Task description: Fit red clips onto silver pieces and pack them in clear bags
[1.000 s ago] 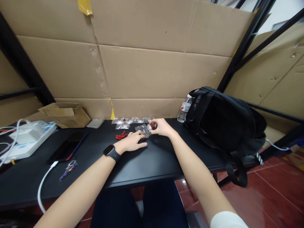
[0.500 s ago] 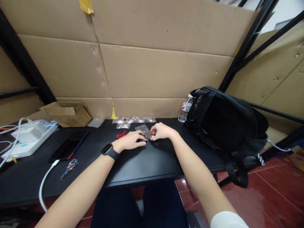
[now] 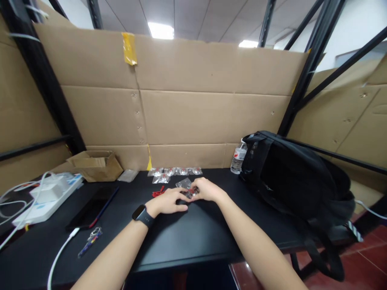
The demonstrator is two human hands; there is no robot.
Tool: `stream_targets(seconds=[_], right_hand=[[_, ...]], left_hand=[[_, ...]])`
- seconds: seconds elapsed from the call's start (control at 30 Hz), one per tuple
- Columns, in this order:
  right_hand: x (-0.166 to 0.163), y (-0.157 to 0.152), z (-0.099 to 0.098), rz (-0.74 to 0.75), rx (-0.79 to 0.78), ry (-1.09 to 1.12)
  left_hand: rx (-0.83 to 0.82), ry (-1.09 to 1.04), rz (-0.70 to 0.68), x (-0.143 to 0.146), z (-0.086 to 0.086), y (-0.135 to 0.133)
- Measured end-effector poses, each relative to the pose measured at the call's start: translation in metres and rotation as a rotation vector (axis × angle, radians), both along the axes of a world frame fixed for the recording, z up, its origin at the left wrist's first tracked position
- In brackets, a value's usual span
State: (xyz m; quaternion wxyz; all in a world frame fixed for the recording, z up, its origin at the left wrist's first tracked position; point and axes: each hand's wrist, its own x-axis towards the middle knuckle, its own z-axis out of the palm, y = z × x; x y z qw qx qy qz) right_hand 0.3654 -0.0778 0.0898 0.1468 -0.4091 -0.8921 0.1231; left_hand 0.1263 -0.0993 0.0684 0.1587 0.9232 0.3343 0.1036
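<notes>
My left hand (image 3: 168, 201), with a black smartwatch (image 3: 142, 216) on its wrist, rests on the black table (image 3: 193, 237) with curled fingers pinching the edge of a small clear plastic bag (image 3: 184, 184). My right hand (image 3: 207, 191) meets it from the right, fingers closed on the same bag and a small red-and-silver piece (image 3: 193, 191). Red cords (image 3: 157, 192) lie just left of my left hand. Behind the hands runs a row of small clear packets (image 3: 175, 172) with red parts inside.
A black backpack (image 3: 290, 177) and a water bottle (image 3: 238, 157) stand on the right. On the left lie a dark phone (image 3: 90, 207), keys (image 3: 90, 241), a white cable (image 3: 60, 251), a power strip with charger (image 3: 45, 197) and an open cardboard box (image 3: 95, 165). Cardboard walls (image 3: 211, 112) close the back.
The camera has tilted up, so the table sits lower in view. My right hand has come back from the row of packets and now meets my left hand at the clear bag.
</notes>
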Motion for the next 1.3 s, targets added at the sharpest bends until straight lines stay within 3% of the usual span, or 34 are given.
stream_targets(seconds=[0.53, 0.73, 1.07, 1.3], right_hand=[[0.001, -0.001, -0.009, -0.092, -0.009, 0.075], [0.0, -0.001, -0.008, -0.069, -0.101, 0.108], [-0.005, 0.003, -0.007, -0.056, -0.078, 0.14], [-0.003, 0.013, -0.014, 0.021, -0.141, 0.22]], left_hand=[[-0.056, 0.006, 0.058, 0.004, -0.005, 0.001], [-0.051, 0.033, 0.041, 0.004, -0.003, -0.001], [-0.011, 0.036, 0.042, 0.006, 0.006, -0.004], [-0.03, -0.062, 0.022, -0.002, -0.005, 0.007]])
